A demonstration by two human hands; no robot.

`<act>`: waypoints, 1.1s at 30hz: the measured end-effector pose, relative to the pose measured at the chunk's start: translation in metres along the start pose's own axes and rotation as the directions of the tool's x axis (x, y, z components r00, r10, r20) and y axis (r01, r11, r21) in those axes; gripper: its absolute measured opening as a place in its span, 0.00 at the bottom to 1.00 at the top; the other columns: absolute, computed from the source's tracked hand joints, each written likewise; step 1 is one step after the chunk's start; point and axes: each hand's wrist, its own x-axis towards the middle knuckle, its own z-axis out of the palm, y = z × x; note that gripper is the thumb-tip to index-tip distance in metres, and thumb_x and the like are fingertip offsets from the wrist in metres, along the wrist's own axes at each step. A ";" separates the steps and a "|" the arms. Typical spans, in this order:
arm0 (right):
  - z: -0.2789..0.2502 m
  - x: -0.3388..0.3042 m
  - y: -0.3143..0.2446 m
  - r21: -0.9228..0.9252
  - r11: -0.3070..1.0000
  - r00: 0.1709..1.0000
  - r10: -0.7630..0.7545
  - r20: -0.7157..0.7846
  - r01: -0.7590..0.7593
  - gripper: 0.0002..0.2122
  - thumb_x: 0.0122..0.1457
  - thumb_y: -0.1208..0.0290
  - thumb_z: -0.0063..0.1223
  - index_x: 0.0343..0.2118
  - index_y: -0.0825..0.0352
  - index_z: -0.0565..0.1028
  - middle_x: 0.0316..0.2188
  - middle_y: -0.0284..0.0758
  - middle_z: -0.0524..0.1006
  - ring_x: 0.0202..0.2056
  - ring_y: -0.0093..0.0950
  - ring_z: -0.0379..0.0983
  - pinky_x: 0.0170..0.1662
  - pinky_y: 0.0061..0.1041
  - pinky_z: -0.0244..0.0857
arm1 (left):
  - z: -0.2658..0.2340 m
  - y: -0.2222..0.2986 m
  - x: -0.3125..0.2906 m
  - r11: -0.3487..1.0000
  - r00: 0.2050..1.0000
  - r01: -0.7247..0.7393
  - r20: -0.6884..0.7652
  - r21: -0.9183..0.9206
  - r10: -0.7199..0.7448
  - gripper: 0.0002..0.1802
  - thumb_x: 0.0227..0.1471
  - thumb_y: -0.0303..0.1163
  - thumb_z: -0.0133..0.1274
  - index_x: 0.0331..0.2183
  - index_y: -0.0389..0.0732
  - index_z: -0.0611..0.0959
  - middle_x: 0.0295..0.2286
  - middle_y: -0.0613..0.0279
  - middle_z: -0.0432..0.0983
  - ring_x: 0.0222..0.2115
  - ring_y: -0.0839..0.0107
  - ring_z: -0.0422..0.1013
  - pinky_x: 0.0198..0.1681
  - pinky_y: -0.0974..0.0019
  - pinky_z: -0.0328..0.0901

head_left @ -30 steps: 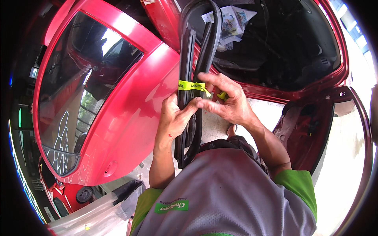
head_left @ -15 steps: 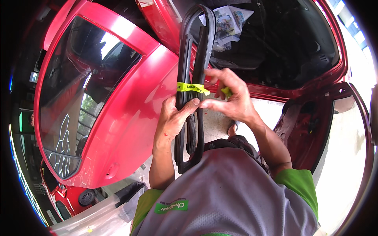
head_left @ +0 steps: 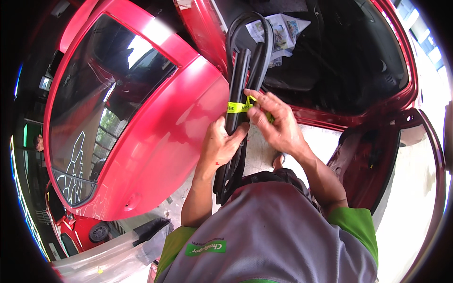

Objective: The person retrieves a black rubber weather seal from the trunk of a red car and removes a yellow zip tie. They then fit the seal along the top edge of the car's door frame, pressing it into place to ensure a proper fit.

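A folded black rubber seal strip, looped at the top, stands upright in front of me. My left hand is closed around its lower half, thumb across the front. A bright yellow tape band with dark handwriting wraps the bundled strands just above that hand. At the band's right end, my right hand pinches the lifted, crumpled tape between thumb and index finger. More yellow tape shows under the curled fingers of this hand. The strip's lower end reaches down to my waist.
A red car door with dark glass stands open at the left. Ahead right is the car's dark opening with newspaper sheets inside. Another open door is at the right. Plastic sheeting and a red car are at lower left.
The strip has turned and shifted slightly right with my left hand. My right thumb and index finger, apart before, have closed on the tape's end, which now bunches up.
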 end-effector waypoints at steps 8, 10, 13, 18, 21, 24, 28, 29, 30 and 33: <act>0.019 -0.008 -0.004 -0.116 0.977 0.961 0.200 0.192 -0.180 0.17 0.57 0.62 0.67 0.43 0.68 0.80 0.26 0.45 0.79 0.26 0.41 0.77 0.33 0.34 0.69 | 0.013 -0.033 -0.015 0.946 0.994 0.055 -0.111 0.318 -0.021 0.15 0.49 0.26 0.56 0.40 0.31 0.77 0.36 0.34 0.77 0.41 0.37 0.75 0.42 0.49 0.69; 0.014 -0.011 0.009 -0.240 0.965 0.939 0.179 0.295 -0.109 0.14 0.60 0.62 0.64 0.38 0.70 0.78 0.23 0.47 0.77 0.25 0.46 0.76 0.30 0.38 0.67 | 0.020 -0.021 -0.016 0.929 0.988 0.009 -0.144 0.369 0.048 0.15 0.49 0.27 0.55 0.40 0.32 0.77 0.35 0.36 0.78 0.42 0.37 0.74 0.45 0.44 0.68; 0.015 -0.021 0.056 -0.214 0.974 0.940 0.134 0.314 -0.067 0.12 0.63 0.65 0.59 0.31 0.71 0.75 0.22 0.52 0.74 0.25 0.52 0.74 0.27 0.42 0.64 | 0.045 -0.055 0.002 0.874 0.990 -0.106 -0.034 0.474 0.138 0.34 0.45 0.27 0.59 0.55 0.35 0.70 0.33 0.48 0.81 0.40 0.47 0.78 0.52 0.46 0.64; 0.050 -0.024 0.076 -0.298 0.953 0.921 0.064 0.384 0.058 0.09 0.60 0.75 0.53 0.23 0.69 0.70 0.18 0.53 0.72 0.26 0.57 0.72 0.25 0.47 0.62 | 0.057 -0.096 -0.010 0.731 0.890 0.009 -0.339 0.682 0.306 0.41 0.44 0.30 0.60 0.60 0.34 0.65 0.35 0.46 0.81 0.43 0.49 0.79 0.49 0.42 0.65; 0.064 -0.022 0.069 -0.280 0.952 0.921 -0.006 0.389 0.124 0.13 0.59 0.73 0.55 0.19 0.69 0.68 0.16 0.51 0.70 0.21 0.55 0.69 0.23 0.44 0.59 | 0.038 -0.082 -0.021 0.881 0.972 0.133 -0.232 0.453 -0.027 0.27 0.45 0.30 0.60 0.49 0.34 0.75 0.34 0.42 0.81 0.41 0.46 0.78 0.42 0.46 0.69; 0.064 -0.018 0.046 -0.229 0.965 0.903 -0.021 0.429 0.131 0.15 0.62 0.73 0.55 0.19 0.70 0.67 0.13 0.45 0.65 0.15 0.37 0.65 0.22 0.38 0.56 | 0.008 -0.064 -0.030 0.973 0.992 -0.035 -0.114 0.228 0.063 0.12 0.45 0.28 0.59 0.33 0.32 0.81 0.28 0.46 0.81 0.32 0.46 0.79 0.32 0.55 0.72; 0.053 -0.008 -0.031 0.092 0.974 0.816 -0.223 0.534 0.206 0.17 0.62 0.76 0.55 0.16 0.67 0.66 0.11 0.36 0.65 0.15 0.23 0.65 0.22 0.28 0.59 | -0.044 -0.027 -0.049 0.946 0.988 -0.007 0.147 -0.325 0.057 0.14 0.41 0.26 0.63 0.34 0.33 0.83 0.28 0.54 0.82 0.28 0.60 0.79 0.31 0.57 0.72; 0.054 -0.002 -0.048 0.219 0.935 0.757 -0.354 0.549 0.279 0.17 0.61 0.76 0.55 0.15 0.66 0.65 0.11 0.35 0.65 0.16 0.23 0.66 0.22 0.26 0.60 | -0.050 -0.028 -0.055 0.859 0.957 0.024 0.261 -0.511 0.128 0.15 0.43 0.26 0.63 0.36 0.33 0.82 0.26 0.53 0.81 0.26 0.63 0.78 0.28 0.60 0.72; 0.058 -0.003 -0.057 0.354 0.875 0.693 -0.478 0.539 0.329 0.22 0.66 0.69 0.52 0.14 0.66 0.61 0.11 0.29 0.66 0.14 0.19 0.61 0.19 0.27 0.54 | -0.053 -0.036 -0.055 0.740 0.901 0.091 0.372 -0.667 0.224 0.16 0.44 0.26 0.62 0.38 0.32 0.81 0.25 0.53 0.80 0.23 0.65 0.77 0.25 0.63 0.71; 0.061 0.019 -0.068 0.602 0.794 0.695 -0.481 0.534 0.087 0.22 0.67 0.68 0.51 0.14 0.67 0.67 0.13 0.33 0.73 0.14 0.22 0.69 0.19 0.27 0.60 | -0.061 -0.072 -0.053 0.672 0.810 0.109 0.457 -0.732 0.367 0.15 0.53 0.36 0.60 0.34 0.32 0.80 0.24 0.55 0.78 0.23 0.66 0.75 0.27 0.65 0.69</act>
